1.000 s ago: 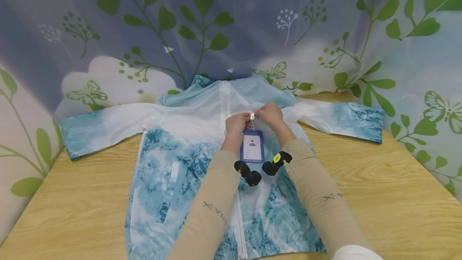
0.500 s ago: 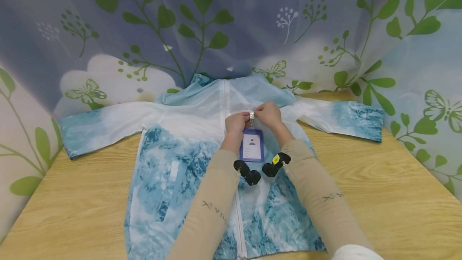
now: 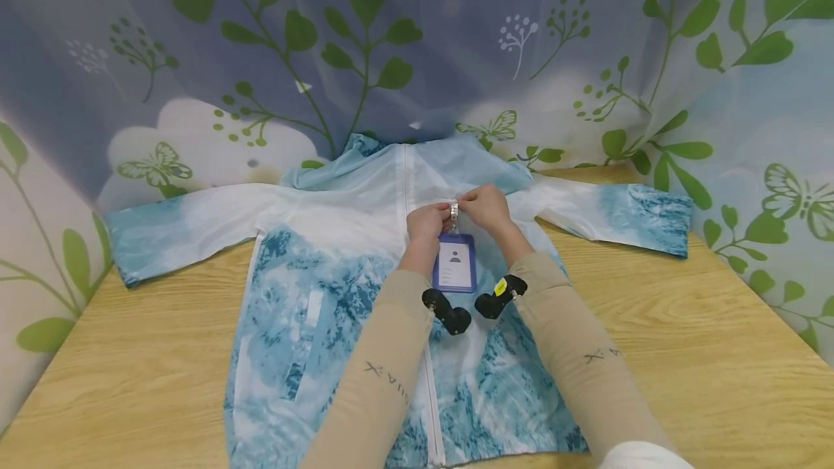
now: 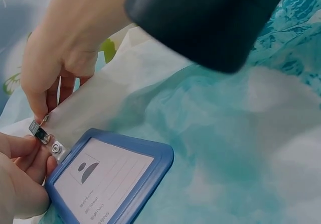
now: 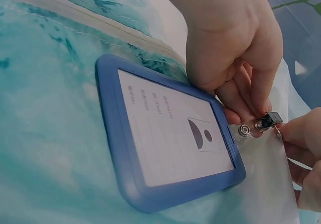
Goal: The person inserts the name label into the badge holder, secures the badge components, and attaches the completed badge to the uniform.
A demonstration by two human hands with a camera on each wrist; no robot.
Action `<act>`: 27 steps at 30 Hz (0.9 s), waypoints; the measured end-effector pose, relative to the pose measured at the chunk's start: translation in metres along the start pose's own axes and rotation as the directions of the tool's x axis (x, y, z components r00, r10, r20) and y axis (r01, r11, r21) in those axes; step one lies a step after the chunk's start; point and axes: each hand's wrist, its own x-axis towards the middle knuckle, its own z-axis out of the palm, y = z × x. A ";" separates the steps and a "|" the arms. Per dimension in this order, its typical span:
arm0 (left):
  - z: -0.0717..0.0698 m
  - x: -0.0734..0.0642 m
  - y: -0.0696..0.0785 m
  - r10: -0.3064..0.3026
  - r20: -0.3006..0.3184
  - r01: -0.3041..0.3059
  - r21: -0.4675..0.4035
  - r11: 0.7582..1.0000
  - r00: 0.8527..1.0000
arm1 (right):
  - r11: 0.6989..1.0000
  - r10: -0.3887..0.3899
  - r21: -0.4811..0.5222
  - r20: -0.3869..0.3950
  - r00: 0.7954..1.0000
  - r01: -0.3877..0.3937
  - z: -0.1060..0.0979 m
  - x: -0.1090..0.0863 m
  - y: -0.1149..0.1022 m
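Observation:
A blue-framed ID badge [image 3: 455, 266] lies over the chest of a blue-and-white zip jacket [image 3: 352, 273], its printed card facing up. From its top a clear strap with a snap leads to a metal clip [image 5: 268, 120]. My left hand [image 3: 426, 226] pinches this clip between thumb and fingers. Close by on the other side, my right hand [image 3: 487, 206] pinches a raised fold of the white jacket fabric [image 5: 273, 158] at the clip's end. How far the cloth sits inside the clip is hidden by the fingertips [image 4: 37, 116].
The jacket is spread on a wooden table [image 3: 684, 353], with its sleeves [image 3: 645, 216] out to both sides. A leaf-patterned curtain [image 3: 456, 56] stands behind and around the table. Black wrist cameras [image 3: 447, 312] hang near the badge.
Both hands stay at the clip, with hardly any movement. The badge keeps its place on the jacket.

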 end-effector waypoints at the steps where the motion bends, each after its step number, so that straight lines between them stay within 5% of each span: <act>1: 0.000 0.000 0.000 0.002 -0.003 -0.002 0.006 1.000 1.000 | 1.000 0.002 -0.002 0.000 1.000 -0.002 0.000 0.000 0.000; 15: 0.002 0.001 -0.004 0.024 0.003 -0.024 0.035 0.999 1.000 | 0.995 -0.004 -0.097 -0.011 1.000 0.003 -0.001 0.003 0.001; 27: 0.002 0.000 -0.002 0.026 0.013 -0.026 0.029 0.999 1.000 | 0.997 -0.071 -0.018 0.056 0.996 0.072 -0.002 0.004 0.006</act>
